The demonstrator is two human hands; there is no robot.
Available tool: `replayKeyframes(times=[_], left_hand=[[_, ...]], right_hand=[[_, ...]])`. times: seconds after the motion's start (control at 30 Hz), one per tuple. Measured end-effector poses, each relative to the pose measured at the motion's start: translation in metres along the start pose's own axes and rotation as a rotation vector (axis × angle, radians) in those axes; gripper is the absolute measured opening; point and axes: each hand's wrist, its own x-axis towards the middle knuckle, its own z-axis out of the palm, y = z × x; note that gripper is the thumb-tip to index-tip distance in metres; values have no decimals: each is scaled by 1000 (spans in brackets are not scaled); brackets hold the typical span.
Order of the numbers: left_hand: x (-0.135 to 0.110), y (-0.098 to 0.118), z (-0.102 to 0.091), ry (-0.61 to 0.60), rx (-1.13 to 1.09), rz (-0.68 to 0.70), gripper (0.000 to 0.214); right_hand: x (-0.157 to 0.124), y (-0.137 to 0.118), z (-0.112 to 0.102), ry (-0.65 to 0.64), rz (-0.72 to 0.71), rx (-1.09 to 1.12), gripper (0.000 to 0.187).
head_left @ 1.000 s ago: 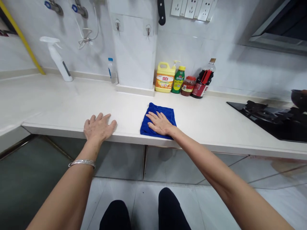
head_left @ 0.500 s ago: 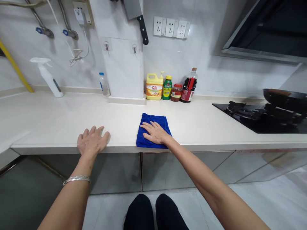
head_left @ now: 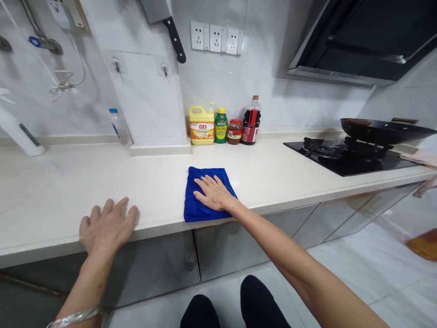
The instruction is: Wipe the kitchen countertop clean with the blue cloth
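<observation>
Head view, as it reaches me: the right hand [head_left: 215,193], fingers spread wide, lies palm down on one blue cloth [head_left: 190,205] and covers much of its middle, so I cannot see beneath the palm. The cloth sits flat on the white counter [head_left: 160,182], its near side at the front edge. To its left and apart from it, the left hand [head_left: 107,223] is spread wide too, palm down over that same edge; the bracelet [head_left: 77,317] on its arm is cut off below. My frame also crops a white spray bottle [head_left: 17,132] at the left, a cleaver [head_left: 155,9] above and the range hood [head_left: 368,41]. An orange object [head_left: 425,245] at the right edge I cannot identify. Against the wall I count four containers: yellow jug [head_left: 201,127], green bottle [head_left: 221,126], red-lidded jar [head_left: 235,133], dark bottle [head_left: 251,123]; their small print is unreadable to me. One blue-capped bottle [head_left: 120,127] stands farther left. I count two hooks [head_left: 165,69], three sockets [head_left: 215,38], and one wok [head_left: 378,131], which hides part of the black hob [head_left: 351,167].
</observation>
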Motion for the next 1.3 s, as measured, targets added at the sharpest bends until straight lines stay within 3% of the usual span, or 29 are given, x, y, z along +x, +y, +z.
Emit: replayKeyframes(times=[0.27, 0.4, 0.5, 0.6, 0.7, 0.8, 0.9, 1.3], left_hand=[[16, -2, -6, -111, 120, 67, 75], [29, 26, -6, -195, 146, 227, 80], [35, 65, -3, -261, 73, 320, 81], [40, 98, 2, -306, -27, 329, 78], [43, 113, 9, -290, -11, 296, 75], [41, 115, 14, -258, 28, 285, 74], [37, 113, 14, -260, 44, 284, 74], [41, 113, 15, -262, 117, 302, 76]], right_hand=[[0, 4, -6, -20, -27, 17, 57], [-8, 24, -17, -61, -24, 28, 58], [-21, 54, -26, -59, 5, 13, 59], [-38, 96, -34, -38, 79, -14, 60], [-53, 142, -41, -17, 171, -69, 60], [-58, 180, -47, -27, 251, -124, 62], [-51, 199, -51, -39, 323, -144, 64], [20, 225, -55, -74, 538, -145, 67]])
